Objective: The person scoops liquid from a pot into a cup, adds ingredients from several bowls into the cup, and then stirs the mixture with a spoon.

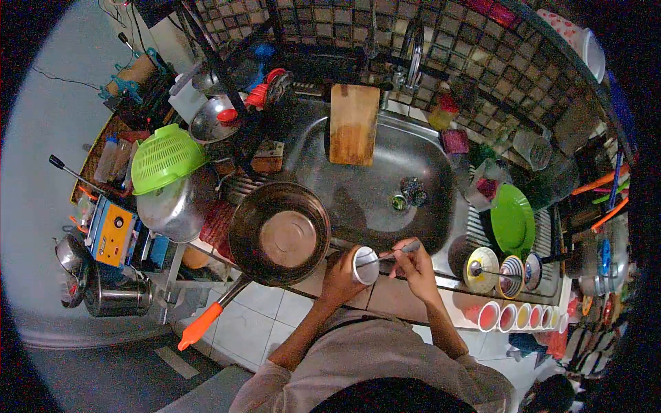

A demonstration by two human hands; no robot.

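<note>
My left hand (336, 277) is wrapped around a small white cup (365, 274) at the front edge of the sink, its mouth facing up toward me. Between the fingers of my right hand (416, 268) is a thin metal spoon (382, 257), whose far end reaches into the cup. The bowl of the spoon and whatever is in the cup cannot be made out. Left of my left hand lies a dark frying pan (288, 237) with an orange handle. Several bowls, one a cream bowl (482, 265), stand to the right of my right hand.
Behind my hands is a steel sink (420, 155) with a wooden cutting board (353, 127) across its back edge. A green plate (513, 220) leans at the right. Several colored cups (488, 315) line the front right ledge. At left, a green colander (165, 160) rests on a metal pot.
</note>
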